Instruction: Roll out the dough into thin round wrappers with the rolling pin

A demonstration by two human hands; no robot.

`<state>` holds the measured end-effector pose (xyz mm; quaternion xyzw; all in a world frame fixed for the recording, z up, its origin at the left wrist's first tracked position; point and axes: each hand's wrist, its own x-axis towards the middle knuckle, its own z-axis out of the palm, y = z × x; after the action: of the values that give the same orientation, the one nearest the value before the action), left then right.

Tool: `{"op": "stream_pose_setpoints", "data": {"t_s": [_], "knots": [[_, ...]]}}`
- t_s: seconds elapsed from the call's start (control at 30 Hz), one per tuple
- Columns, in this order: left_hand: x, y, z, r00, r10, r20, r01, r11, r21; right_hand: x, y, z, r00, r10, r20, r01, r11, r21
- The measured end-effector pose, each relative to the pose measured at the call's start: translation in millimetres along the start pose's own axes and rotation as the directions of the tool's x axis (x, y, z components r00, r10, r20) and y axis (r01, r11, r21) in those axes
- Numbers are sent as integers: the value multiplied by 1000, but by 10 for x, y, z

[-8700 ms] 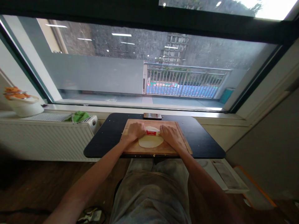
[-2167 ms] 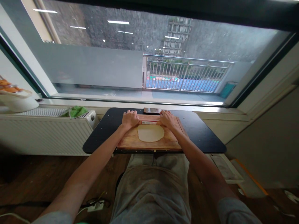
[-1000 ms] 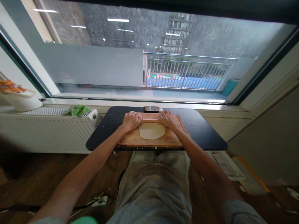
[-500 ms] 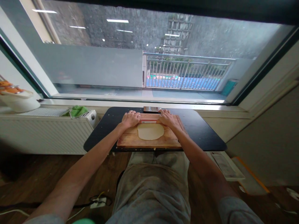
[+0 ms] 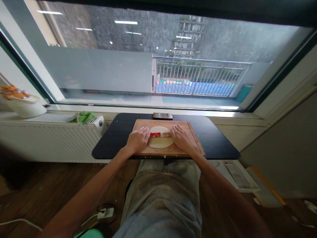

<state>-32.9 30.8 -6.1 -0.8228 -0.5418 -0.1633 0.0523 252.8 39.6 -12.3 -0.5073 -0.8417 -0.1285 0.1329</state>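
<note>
A flat, roundish sheet of pale dough [image 5: 160, 143] lies on a wooden board [image 5: 194, 137]. Across the dough runs a rolling pin [image 5: 160, 135] with a red and white label around its middle. My left hand [image 5: 138, 138] is laid over the pin's left end, fingers curled onto it. On the opposite end, my right hand [image 5: 183, 137] holds the pin in the same way. Both ends of the pin are hidden under my hands. Dough shows both in front of the pin and behind it.
The board rests on a black table [image 5: 218, 138], where a phone-like flat object [image 5: 162, 116] lies at the back edge. A white radiator [image 5: 61, 140] with a green cloth [image 5: 85, 117] stands left. On the floor are a power strip [image 5: 105, 213] and cables.
Both hands have moved the rolling pin towards me, from the dough's far edge to across its middle. The pin has turned, showing more red label. The board appears shifted slightly right.
</note>
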Motion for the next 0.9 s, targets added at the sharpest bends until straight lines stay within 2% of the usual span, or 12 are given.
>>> {"op": "stream_pose_setpoints", "data": {"t_s": [0.17,0.3,0.43,0.67,0.9], "knots": [[-249,100,-28,999,11,-35,-13,999,-43,-212,-186,-119,985,153,-76,-145,985,98],[-390,145,-29,999,11,-37,-14,998,-56,-361,-281,-127,976,183,-120,-169,979,114],[-410,162,1,998,17,-68,-19,999,-31,-448,-309,-101,970,186,-160,-168,979,120],[-178,89,35,999,-23,-32,24,1000,19,-368,-269,-77,968,183,-173,-155,974,166],[267,-60,85,998,-37,57,33,998,62,-323,-257,-54,969,212,-128,-188,966,176]]}}
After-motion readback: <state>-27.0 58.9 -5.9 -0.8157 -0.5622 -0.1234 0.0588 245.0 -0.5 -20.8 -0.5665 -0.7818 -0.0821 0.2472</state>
